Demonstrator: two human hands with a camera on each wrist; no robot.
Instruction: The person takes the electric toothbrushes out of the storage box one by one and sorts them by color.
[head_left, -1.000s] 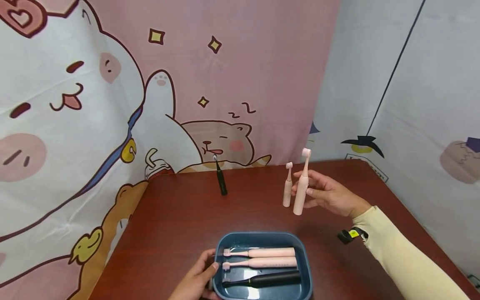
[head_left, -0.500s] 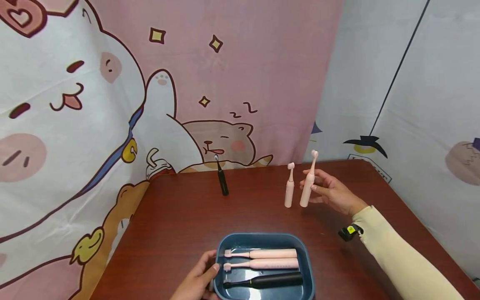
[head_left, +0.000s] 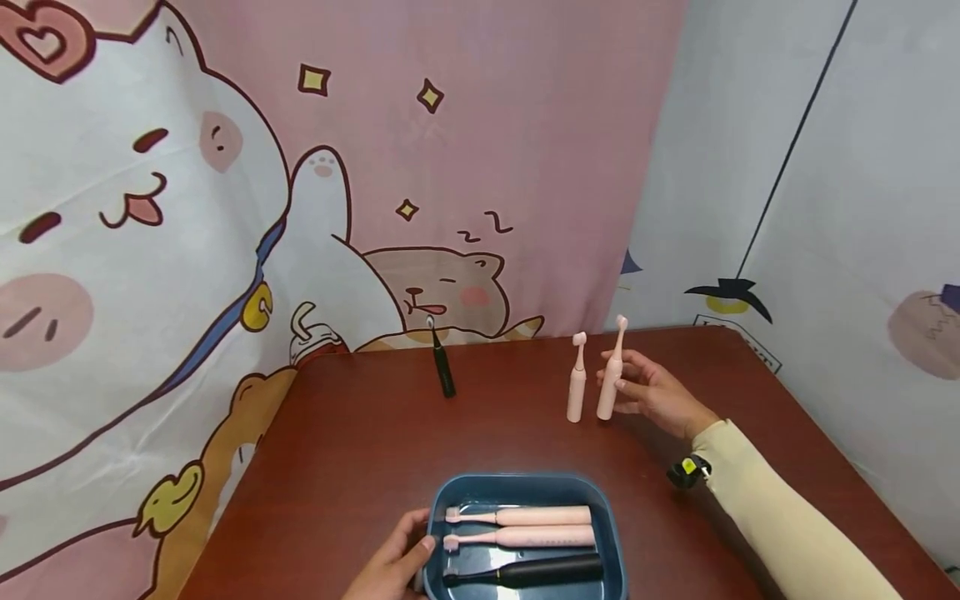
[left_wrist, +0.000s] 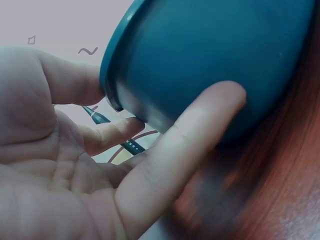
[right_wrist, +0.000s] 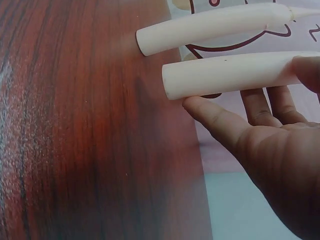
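Observation:
My right hand [head_left: 660, 398] pinches a pink electric toothbrush [head_left: 610, 388] by its handle, nearly upright with the brush head on top; whether its base touches the table cannot be told. A second pink electric toothbrush [head_left: 576, 393] stands upright just left of it. In the right wrist view the held toothbrush [right_wrist: 225, 75] lies between thumb and fingers. Near the front, my left hand [head_left: 393, 560] grips the left side of a blue bin [head_left: 517, 481], fingers against its outer wall [left_wrist: 200, 60]. Inside lie two pink electric toothbrushes [head_left: 546, 537] and a black one [head_left: 551, 572].
A dark electric toothbrush [head_left: 443, 372] stands upright toward the back of the brown table [head_left: 360, 467]. Behind the table hangs a pink and white cartoon cloth [head_left: 525, 125], with a pale wall covering [head_left: 862, 167] on the right.
My right hand has moved the pink toothbrush farther back and slightly right, widening the gap to the standing pink one. My left hand stays on the bin.

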